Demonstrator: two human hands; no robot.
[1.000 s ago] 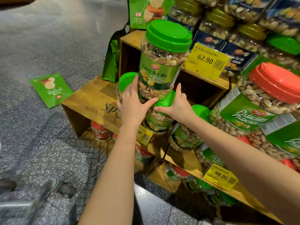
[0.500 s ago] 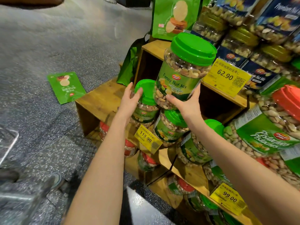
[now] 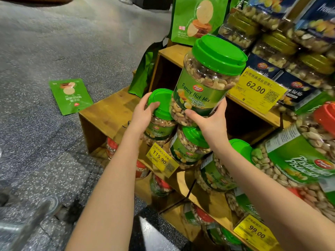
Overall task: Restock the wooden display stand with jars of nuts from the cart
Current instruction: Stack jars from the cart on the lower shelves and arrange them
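A large green-lidded Fancy Nut Mix jar (image 3: 204,82) is tilted above the wooden display stand (image 3: 112,109). My right hand (image 3: 208,120) grips its base from below, thumb across the front. It rests on other green-lidded jars: a left jar (image 3: 159,120) and a middle jar (image 3: 188,147). My left hand (image 3: 145,113) curls over the left jar's lid. A third jar (image 3: 217,171) lies further right on the same shelf.
Yellow price tags (image 3: 257,89) hang on the shelf edges. Red-lidded pistachio jars (image 3: 304,158) crowd the right. Blue-labelled nut packs (image 3: 290,42) fill the upper shelf. A green snack bag (image 3: 69,96) lies on the floor at the left; another green bag (image 3: 195,19) stands behind the stand.
My left hand has left the big jar and moved onto the left jar's lid. My right hand now holds the big jar alone, tilted more. The camera shifted left.
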